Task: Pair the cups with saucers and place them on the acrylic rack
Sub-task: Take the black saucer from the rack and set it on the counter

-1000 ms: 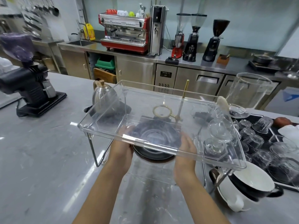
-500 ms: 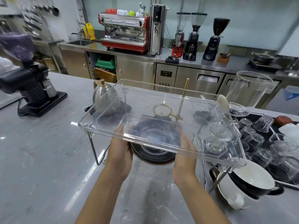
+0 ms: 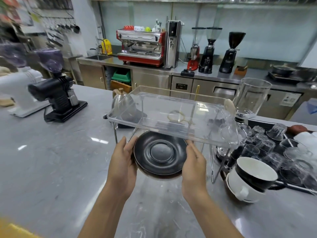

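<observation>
My grey worktop (image 3: 51, 169) bears an acrylic rack (image 3: 171, 117), kettle (image 3: 122, 103), black grinder (image 3: 58, 97), stacked cups (image 3: 250, 179) and glassware tray (image 3: 291, 187).

The far rim of the saucer stack (image 3: 160, 154) is hidden behind the acrylic rack (image 3: 173, 117) front edge. Number of saucers cannot be determined. Left-side wall tools (image 3: 56, 31) are blurred. The glassware tray (image 3: 291, 187) is cut off at the right edge.

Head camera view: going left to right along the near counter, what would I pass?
Black grinder → steel kettle → left hand → black saucers → right hand → stacked cups
</observation>
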`<state>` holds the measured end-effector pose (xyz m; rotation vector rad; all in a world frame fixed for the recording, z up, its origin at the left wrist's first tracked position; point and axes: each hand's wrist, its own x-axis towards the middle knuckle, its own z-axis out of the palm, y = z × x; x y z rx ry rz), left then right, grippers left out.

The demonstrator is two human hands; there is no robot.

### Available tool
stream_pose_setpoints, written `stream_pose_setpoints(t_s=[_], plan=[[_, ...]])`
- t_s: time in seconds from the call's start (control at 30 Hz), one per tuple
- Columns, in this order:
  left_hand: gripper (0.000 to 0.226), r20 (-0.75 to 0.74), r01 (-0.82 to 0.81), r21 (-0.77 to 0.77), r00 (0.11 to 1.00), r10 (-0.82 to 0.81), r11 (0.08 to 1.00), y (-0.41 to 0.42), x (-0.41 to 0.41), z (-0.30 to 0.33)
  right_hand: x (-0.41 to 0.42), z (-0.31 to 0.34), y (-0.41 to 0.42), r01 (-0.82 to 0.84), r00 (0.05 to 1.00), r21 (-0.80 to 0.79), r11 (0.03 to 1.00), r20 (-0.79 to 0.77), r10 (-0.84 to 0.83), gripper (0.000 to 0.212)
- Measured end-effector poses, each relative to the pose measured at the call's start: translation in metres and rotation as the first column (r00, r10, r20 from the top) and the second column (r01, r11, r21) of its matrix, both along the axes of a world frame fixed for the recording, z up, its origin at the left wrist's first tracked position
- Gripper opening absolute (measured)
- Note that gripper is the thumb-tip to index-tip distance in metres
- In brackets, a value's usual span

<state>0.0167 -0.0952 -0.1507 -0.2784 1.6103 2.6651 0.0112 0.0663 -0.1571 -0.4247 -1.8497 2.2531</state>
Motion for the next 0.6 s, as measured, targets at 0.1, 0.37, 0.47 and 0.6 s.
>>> stream_pose_setpoints(t_s=[0.1, 0.37, 0.47, 0.6], plan=[[0.060, 0.000, -0.012, 0.006, 1.000, 0.012, 1.000, -0.006, 0.024, -0.002, 0.021, 0.000, -0.004, -0.020, 1.000, 0.024, 1.000, -0.004, 0.020, 0.040], [0.058, 0.012, -0.039, 0.014, 0.999, 0.039, 0.999, -0.016, 0.084, -0.011, 0.075, -0.009, -0.013, -0.055, 0.998, 0.074, 0.996, -0.021, 0.057, 0.039], [0.057, 0.040, -0.045, 0.021, 0.998, 0.044, 0.999, -0.017, 0.100, -0.016, 0.092, -0.015, -0.013, -0.045, 0.999, 0.085, 0.995, -0.025, 0.048, 0.038], [0.054, 0.084, -0.031, 0.011, 0.996, 0.030, 0.999, -0.017, 0.118, -0.028, 0.118, -0.026, -0.013, -0.010, 1.000, 0.094, 0.996, -0.016, 0.012, 0.036]])
